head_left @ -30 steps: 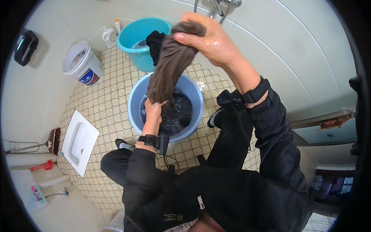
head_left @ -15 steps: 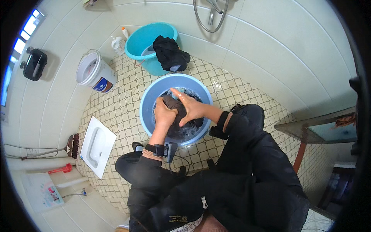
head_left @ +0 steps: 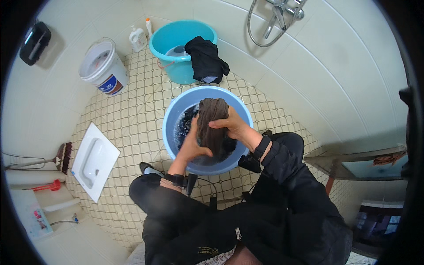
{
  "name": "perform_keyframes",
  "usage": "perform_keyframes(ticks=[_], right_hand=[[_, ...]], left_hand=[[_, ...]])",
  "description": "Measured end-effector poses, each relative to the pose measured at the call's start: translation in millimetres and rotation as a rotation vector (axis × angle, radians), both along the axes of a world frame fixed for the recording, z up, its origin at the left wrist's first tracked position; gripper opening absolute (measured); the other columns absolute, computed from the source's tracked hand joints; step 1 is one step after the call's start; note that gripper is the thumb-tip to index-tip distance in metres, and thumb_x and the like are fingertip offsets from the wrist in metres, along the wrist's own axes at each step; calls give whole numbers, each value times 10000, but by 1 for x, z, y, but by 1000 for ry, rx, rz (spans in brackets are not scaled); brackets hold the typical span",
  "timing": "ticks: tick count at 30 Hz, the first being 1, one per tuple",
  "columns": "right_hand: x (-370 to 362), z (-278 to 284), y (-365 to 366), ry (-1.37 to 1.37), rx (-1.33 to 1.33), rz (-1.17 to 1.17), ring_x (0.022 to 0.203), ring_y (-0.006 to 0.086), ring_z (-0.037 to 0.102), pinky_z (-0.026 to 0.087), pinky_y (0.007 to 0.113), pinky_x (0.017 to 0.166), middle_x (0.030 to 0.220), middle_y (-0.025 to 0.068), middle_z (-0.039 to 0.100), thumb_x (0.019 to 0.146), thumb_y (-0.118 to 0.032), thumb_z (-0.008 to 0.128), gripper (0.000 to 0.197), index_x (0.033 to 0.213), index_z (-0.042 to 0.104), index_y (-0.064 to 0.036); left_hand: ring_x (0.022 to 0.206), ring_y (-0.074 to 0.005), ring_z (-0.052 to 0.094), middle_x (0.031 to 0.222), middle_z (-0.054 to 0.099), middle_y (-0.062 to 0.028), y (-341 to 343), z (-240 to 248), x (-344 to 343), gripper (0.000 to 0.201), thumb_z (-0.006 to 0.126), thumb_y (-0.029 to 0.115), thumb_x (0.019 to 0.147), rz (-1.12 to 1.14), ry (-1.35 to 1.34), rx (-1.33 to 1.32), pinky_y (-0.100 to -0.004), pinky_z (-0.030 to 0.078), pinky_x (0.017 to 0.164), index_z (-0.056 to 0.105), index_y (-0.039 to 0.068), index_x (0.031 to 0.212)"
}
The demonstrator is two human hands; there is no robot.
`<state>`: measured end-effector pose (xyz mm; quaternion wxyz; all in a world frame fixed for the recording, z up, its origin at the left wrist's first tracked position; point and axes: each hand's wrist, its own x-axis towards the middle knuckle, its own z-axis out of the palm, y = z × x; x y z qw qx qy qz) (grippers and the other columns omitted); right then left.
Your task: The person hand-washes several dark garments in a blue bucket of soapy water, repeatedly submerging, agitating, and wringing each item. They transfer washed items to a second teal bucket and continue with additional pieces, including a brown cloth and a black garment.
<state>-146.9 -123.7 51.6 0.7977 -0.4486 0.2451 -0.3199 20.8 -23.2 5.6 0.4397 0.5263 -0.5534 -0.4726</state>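
Note:
A wet, bunched brown cloth (head_left: 213,117) is held up over a light blue basin (head_left: 170,132). My right hand (head_left: 236,128) grips its right side, thumb across the front and the other fingers hidden behind. Along the left side of the cloth my left hand (head_left: 191,143) is cupped, its thumb lying over the lower part and its fingertips partly hidden at the edge. Dark, soapy water and dark fabric (head_left: 187,123) show in the basin, left of the cloth.
Behind the basin stands a turquoise tub (head_left: 183,73) with a black garment (head_left: 205,57) over its rim. A white bucket (head_left: 106,75), a pump bottle (head_left: 138,39) and a squat toilet (head_left: 95,161) are to the left. A shower tap (head_left: 278,15) hangs on the back wall.
The brown cloth has been raised and stretched longer. My right hand has closed on it from a spread pose, while my left has loosened from a fist into a cupped shape. The view has shifted.

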Motion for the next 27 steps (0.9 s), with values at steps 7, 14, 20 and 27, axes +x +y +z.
perform_keyframes(ticks=[7,14,20,27], right_hand=[[56,-2,6,537,-381,-268,1051,240,604,474,319,907,1137,186,611,707,-352,843,697,1184,524,42],[33,-2,-47,344,154,425,1255,298,502,414,397,1035,1386,207,444,728,-432,828,989,1460,282,-50],[36,-24,-61,-224,221,591,1310,365,435,396,500,1053,1471,201,344,663,-430,864,1086,1513,201,-295],[51,-22,-57,437,-398,282,934,300,657,504,380,831,904,139,670,617,-250,870,422,872,596,-55]], left_hand=[[1163,-220,542,1253,559,-78,-7,-32,-14,893,928,160,574,27,598,208,-358,458,968,452,39,1319],[1036,-242,625,1084,658,-91,-3,-29,3,529,781,-4,667,-68,1087,469,-357,494,929,599,3,1164],[1044,-248,627,1098,662,-113,-11,-28,2,530,753,-22,681,-495,1279,380,-352,491,939,599,-8,1188],[1049,-243,609,1112,635,-94,-8,-30,-7,691,812,-42,605,-98,1032,592,-362,494,908,547,15,1241]])
